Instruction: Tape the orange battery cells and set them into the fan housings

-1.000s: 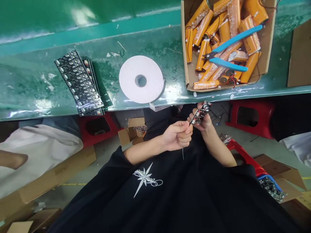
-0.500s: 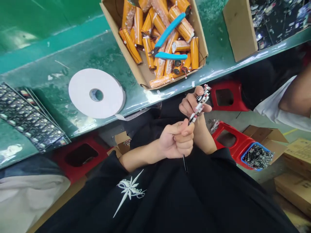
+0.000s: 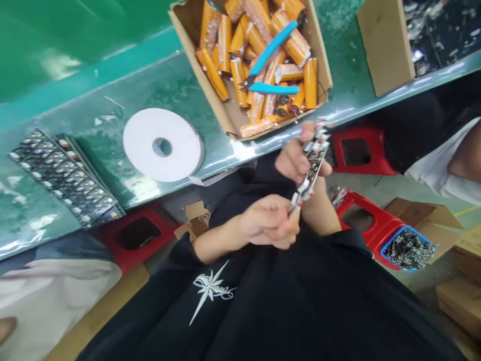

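Observation:
Above my lap, my right hand [image 3: 294,159] is closed round a circuit board strip [image 3: 314,163] with white connectors and small parts, slightly blurred and seen nearly edge-on. The strip slants from upper right to lower left. At its lower end, my left hand [image 3: 269,220] is closed, with thumb and fingertips pinching the strip's tip. What else may lie inside the left fist is hidden.
On the green bench are a roll of white tape [image 3: 145,143], stacked circuit boards [image 3: 67,175], and a carton [image 3: 229,123] of orange battery packs topped by blue cutters [image 3: 274,89]. Red stools [image 3: 361,150] and a blue basket [image 3: 409,248] of metal parts are below.
My view has swung right, bringing a carton of boards into sight. The strip has turned in my hands from face-on to edge-on. A thin dark wire below my left hand no longer shows.

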### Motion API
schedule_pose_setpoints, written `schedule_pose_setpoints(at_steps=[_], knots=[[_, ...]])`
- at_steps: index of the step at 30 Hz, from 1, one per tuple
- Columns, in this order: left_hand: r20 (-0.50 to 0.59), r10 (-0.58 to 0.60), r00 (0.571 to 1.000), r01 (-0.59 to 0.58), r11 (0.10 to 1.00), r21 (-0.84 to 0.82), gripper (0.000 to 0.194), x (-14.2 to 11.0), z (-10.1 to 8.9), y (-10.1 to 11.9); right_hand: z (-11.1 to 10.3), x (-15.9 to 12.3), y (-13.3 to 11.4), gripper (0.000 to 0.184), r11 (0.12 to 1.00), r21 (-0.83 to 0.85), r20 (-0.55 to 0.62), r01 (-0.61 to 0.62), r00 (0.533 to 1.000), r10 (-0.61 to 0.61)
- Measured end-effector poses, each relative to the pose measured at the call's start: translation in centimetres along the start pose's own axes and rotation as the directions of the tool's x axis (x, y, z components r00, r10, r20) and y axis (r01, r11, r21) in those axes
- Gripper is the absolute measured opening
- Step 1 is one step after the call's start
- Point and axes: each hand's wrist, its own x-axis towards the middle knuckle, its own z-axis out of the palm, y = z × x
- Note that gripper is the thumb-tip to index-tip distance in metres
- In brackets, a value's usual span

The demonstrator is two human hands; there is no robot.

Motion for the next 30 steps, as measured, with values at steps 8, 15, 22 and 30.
schedule_pose_setpoints(at_steps=[8, 15, 22, 30], knots=[[-0.452, 0.483, 0.750, -0.183, 0.808, 0.560, 0.051, -4.3, -2.4, 3.0, 0.4, -5.1, -2.2, 0.067, 0.961, -0.266, -0.133, 0.070, 0.985, -0.109], [-0.458, 0.203, 0.865, -0.158, 0.978, 0.136, 0.045, -5.9, -2.1, 2.7, 0.2, -4.5, -0.7, 0.031, 0.827, -0.513, -0.026, 0.231, 0.958, -0.285], [-0.494, 0.286, 0.821, -0.192, 0.953, 0.233, 0.046, -6.6, -3.3, 2.3, 1.7, -3.9, 0.0, 0.045, 0.991, -0.041, -0.106, -0.126, 0.987, 0.122], [-0.532, 0.480, 0.698, -0.158, 0.827, 0.539, 0.054, -7.0, -4.8, 1.5, 3.1, -5.0, 1.3, 0.083, 0.971, 0.165, -0.016, -0.171, 0.984, 0.176]])
